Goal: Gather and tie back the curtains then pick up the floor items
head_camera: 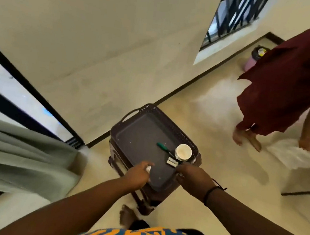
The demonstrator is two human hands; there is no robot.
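At the left hangs the grey-green curtain [23, 154], near the floor. The left hand [138, 174] is over the near left edge of the tray [139, 134], its grip pinching a small white item [148, 168]. On the tray lie a green pen [163, 147], a cup [183, 152] and a small silver item [172, 162]. The right hand [192, 177] grasps the tray's near right edge.

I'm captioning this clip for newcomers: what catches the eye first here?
The dark tray at centre, holding a green pen and a white jar near its right edge. The left hand grips something small and white at the tray's near rim; the right hand reaches its near right corner. A second person in a maroon garment bends at the right.
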